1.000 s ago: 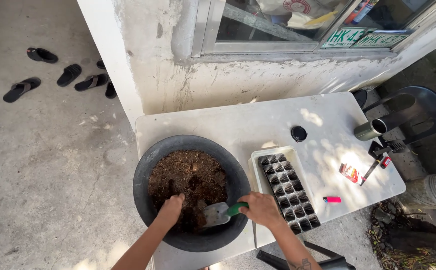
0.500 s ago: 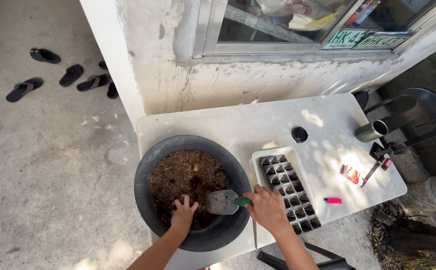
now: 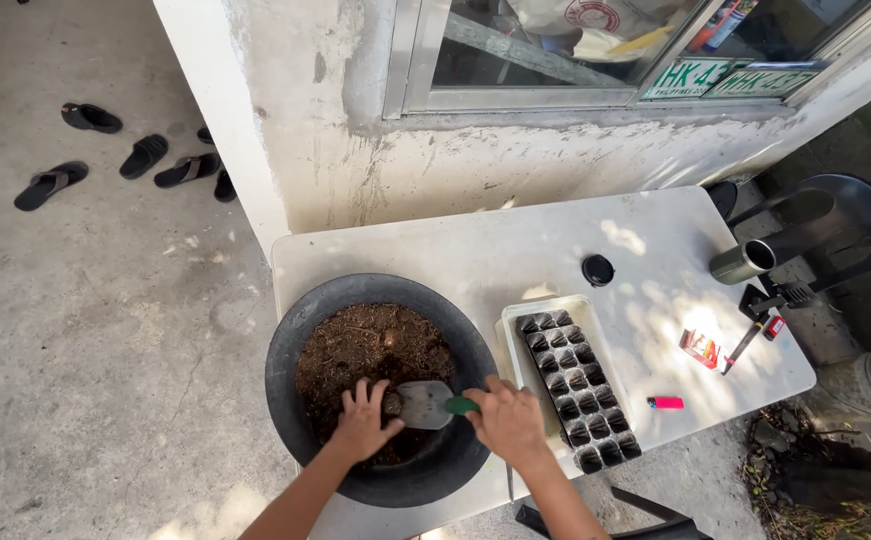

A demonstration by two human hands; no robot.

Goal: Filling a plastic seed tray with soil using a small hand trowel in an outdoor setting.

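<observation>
At the lower centre of the frame the left hand (image 3: 364,425) is pressing down into the soil (image 3: 371,350), its fingers (image 3: 362,396) spread loose and grasping nothing, with the fingertips touching the soil just beside the blade of a trowel (image 3: 424,403). The right hand (image 3: 504,422) is reaching in from the lower right with its fingers clenched around the trowel's green handle, and the grey blade is lying nearly flat on the soil, pointing toward the left hand. Both are working inside a wide black basin (image 3: 286,350) that is sitting at the near left corner of the white counter (image 3: 516,245). Just right of the basin, a black seed tray (image 3: 576,385) with empty cells is resting in a shallow white tray (image 3: 531,305). Further right a pink lighter (image 3: 665,402) is lying near the counter's edge, and a small red packet (image 3: 699,347) is lying beyond it. A round black lid (image 3: 597,268) is sitting past the trays, and a metal tube (image 3: 743,262) is lying at the right edge. In the upper left of the frame, dark sandals (image 3: 106,155) are lying scattered on the concrete floor (image 3: 86,330).
</observation>
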